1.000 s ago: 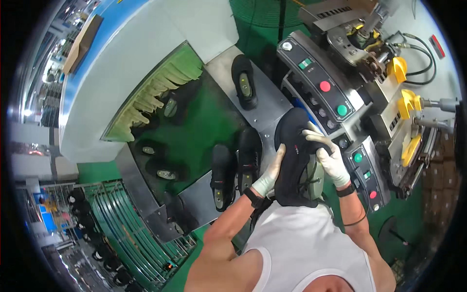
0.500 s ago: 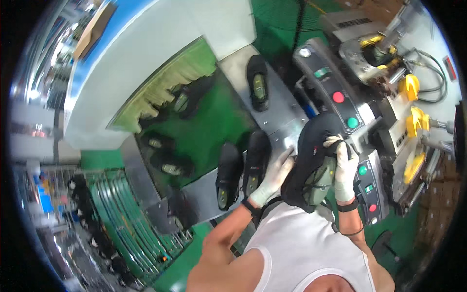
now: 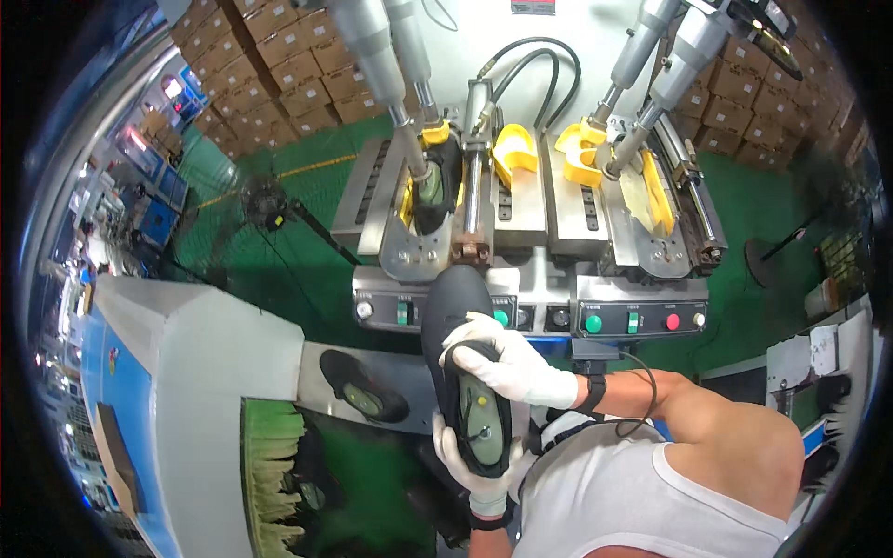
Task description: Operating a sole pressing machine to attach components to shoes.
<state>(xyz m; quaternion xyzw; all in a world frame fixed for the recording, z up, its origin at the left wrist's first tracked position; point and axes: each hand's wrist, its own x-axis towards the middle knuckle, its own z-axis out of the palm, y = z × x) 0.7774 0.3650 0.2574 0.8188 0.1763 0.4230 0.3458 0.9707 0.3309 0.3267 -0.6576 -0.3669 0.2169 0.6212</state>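
My left hand (image 3: 474, 463), in a white glove, cups the heel end of a black shoe (image 3: 462, 358) from below, fingers wrapped up around its edge. My right hand (image 3: 507, 361), gloved the same way, lies over the middle of the shoe with its fingers curled onto the opening, where a green insert (image 3: 482, 417) shows inside; a black band sits on that wrist with a thin cord looping off it. So both hands are closed on the one shoe, which I hold in the air close to my chest, its toe pointing away from me toward the control panel (image 3: 530, 316) of the press. The toe reaches just up to the panel's row of knobs and green and red buttons, though I cannot tell whether it touches. To my left, lower down, a second black shoe (image 3: 363, 386) with a green insert lies on a grey metal shelf (image 3: 321, 367), beside a strip of yellow-green bristles (image 3: 274, 465). Past the panel, the press has two stations: the left one holds another shoe (image 3: 433, 191) upright between yellow pads, under a metal rod, and the right one (image 3: 642, 186) stands open with its yellow pads spread. Behind the machine, brown cardboard boxes (image 3: 279, 65) are stacked on a green floor (image 3: 279, 251).
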